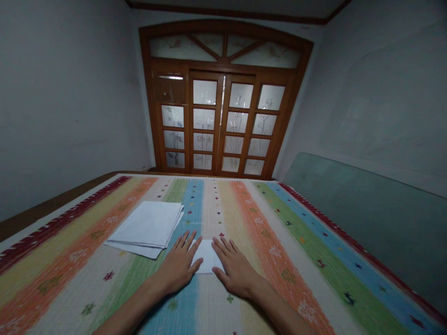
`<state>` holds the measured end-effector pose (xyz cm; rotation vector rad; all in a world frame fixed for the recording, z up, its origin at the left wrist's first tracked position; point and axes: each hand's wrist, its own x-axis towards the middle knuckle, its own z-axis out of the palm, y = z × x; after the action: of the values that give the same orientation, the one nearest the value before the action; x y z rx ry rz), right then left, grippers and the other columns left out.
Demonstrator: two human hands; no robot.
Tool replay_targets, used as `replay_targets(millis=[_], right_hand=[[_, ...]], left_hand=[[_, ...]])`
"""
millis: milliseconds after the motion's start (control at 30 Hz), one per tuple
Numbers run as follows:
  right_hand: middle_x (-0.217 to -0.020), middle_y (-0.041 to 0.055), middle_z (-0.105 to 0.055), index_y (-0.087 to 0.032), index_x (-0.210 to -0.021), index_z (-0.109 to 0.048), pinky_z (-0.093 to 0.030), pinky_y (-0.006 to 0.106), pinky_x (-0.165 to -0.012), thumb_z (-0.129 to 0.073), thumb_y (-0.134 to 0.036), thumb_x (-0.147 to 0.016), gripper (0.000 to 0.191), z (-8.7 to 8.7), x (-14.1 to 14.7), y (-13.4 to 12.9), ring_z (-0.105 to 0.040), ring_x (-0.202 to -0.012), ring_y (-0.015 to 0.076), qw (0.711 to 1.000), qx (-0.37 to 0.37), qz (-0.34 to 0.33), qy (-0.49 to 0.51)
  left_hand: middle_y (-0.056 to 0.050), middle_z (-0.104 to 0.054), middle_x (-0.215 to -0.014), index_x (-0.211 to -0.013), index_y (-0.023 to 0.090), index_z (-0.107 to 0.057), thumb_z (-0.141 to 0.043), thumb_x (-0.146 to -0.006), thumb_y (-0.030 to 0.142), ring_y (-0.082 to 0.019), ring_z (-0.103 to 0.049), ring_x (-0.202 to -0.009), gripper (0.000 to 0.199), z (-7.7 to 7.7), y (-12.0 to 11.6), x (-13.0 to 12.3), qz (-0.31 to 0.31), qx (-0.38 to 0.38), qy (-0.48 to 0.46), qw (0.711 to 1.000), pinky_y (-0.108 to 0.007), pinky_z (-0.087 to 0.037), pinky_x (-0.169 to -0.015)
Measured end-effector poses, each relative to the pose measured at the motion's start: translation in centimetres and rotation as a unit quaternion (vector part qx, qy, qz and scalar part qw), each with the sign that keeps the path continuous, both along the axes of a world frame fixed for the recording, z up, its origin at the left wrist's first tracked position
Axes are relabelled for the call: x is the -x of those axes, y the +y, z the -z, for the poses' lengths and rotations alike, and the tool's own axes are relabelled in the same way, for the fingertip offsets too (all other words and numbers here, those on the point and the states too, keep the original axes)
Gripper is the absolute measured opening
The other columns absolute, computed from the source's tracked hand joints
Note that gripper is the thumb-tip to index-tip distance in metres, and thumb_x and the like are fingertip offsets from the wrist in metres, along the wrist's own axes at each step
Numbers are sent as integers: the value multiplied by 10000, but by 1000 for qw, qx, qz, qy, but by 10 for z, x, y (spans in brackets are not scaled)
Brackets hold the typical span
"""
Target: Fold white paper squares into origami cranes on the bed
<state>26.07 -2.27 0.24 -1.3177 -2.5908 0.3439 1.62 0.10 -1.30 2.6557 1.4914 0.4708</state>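
Observation:
A small white sheet of paper [205, 257] lies flat on the striped cloth, its middle showing between my two hands. My left hand [180, 261] rests palm down over the paper's left side, fingers stretched and a little apart. On the right side my right hand [234, 266] presses flat in the same way, with its fingers spread. Both hands hide the paper's side edges. To the left of my left hand sits a loose stack of larger white paper sheets [148, 225], slightly fanned at the lower and right edges.
A tablecloth [279, 228] with coloured stripes and small motifs covers the table. Wooden doors with glass panes [220, 121] stand beyond the far edge. A pale green panel [370, 209] leans along the right wall, and a brown wooden edge [52, 204] runs along the left.

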Motion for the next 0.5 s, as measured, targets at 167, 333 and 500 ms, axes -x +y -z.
replay_targets(millis=[167,333,500], right_hand=[[-1660,110,-211,-176,-1586,-255,-174,545,-1245,-445,-459,-1008,671,2,-1,0,-151,-1540,308,1000,-6,-5,11],[-1653,111,-239,-170,-1587,-254,-176,544,-1246,-442,-463,-1010,674,0,0,0,-153,-1539,311,1000,-1,-5,16],[-1655,103,-240,-161,-1585,-257,-159,546,-1248,-436,-477,-1006,683,-2,0,-1,-156,-1537,320,1000,5,-2,10]], left_hand=[[-177,-553,-1439,-1341,147,-561,-470,-973,393,-334,-473,-1376,451,3,2,3,-98,-33,-77,992,-500,-389,-1147],[-157,-617,-1248,-1088,188,-589,-573,-882,376,-355,-549,-1240,279,-3,3,1,-121,-39,-132,983,-520,-429,-1089],[-110,-638,-1050,-1032,201,-526,-568,-813,258,-309,-619,-1050,230,-12,1,-1,-100,10,-204,974,-482,-503,-970]])
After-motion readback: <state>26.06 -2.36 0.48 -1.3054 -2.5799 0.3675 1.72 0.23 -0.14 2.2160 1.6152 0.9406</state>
